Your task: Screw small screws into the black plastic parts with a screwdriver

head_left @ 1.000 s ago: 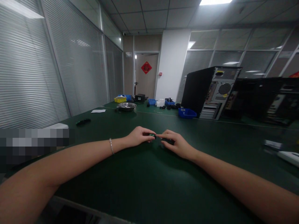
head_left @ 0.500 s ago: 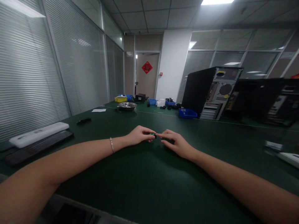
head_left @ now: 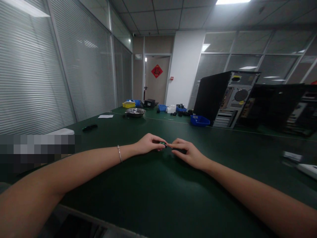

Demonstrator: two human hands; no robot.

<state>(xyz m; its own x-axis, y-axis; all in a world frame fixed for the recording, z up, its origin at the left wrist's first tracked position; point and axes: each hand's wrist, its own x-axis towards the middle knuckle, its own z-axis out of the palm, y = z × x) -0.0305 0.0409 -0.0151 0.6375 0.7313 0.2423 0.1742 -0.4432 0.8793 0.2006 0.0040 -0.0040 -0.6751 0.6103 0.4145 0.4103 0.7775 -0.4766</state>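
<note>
Between the thumb and fingers of my left hand (head_left: 150,144) is a small green and black part (head_left: 163,144), perhaps a tiny circuit board; its exact kind is too small to make out. My right hand (head_left: 187,152) is close on the right, its index finger reaching to the edge of that part. The right thumb stays apart from the index finger, and a thin sliver of something shows near the fingertips, too small to name. Both hands are just above the green tabletop (head_left: 148,195).
Farther back stand a metal bowl (head_left: 135,112), a yellow tray (head_left: 128,104) and a blue bin (head_left: 200,121). A computer tower (head_left: 224,99) rises at the right. A dark tool-like object (head_left: 89,127) and white paper (head_left: 105,116) lie left. The table's near edge (head_left: 99,222) runs below.
The view has shifted very slightly. My hands keep almost the same pose around the small part. A pixelated patch now covers the keyboard area at the left.
</note>
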